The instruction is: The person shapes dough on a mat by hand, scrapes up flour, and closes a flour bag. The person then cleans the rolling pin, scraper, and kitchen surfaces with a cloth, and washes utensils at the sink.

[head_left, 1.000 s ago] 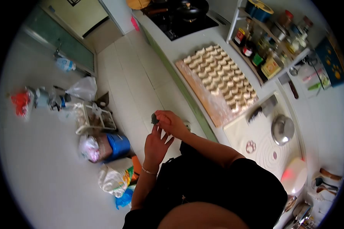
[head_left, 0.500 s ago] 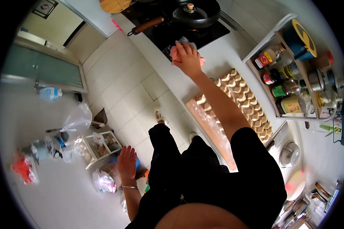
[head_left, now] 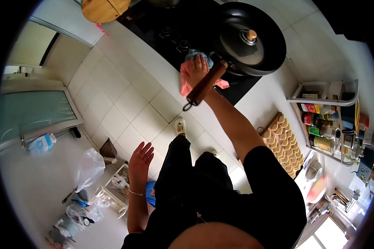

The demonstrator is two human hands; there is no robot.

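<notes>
My right hand (head_left: 197,74) presses down on a pink cloth (head_left: 186,83) at the front edge of the black cooktop (head_left: 153,27). A bluish cloth (head_left: 203,57) is bunched just past my fingertips. The pan's brown wooden handle (head_left: 205,88) crosses over the hand and hides part of it. That dark frying pan (head_left: 274,45) sits on the cooktop under a glass lid (head_left: 239,47) with a wooden knob. My left hand (head_left: 140,161) hangs over the floor side, fingers apart and holding nothing.
Rows of dumplings (head_left: 282,141) lie on a board on the counter to the right. Beyond them stands a rack of bottles (head_left: 320,120). A round wooden board (head_left: 104,8) is at the far left. Bags and a white storage rack (head_left: 118,195) stand on the left.
The view has shifted, and the pan now appears larger, with its handle swung from pointing left to pointing toward me above my right hand. The right hand stays on the cloth; the left remains open.
</notes>
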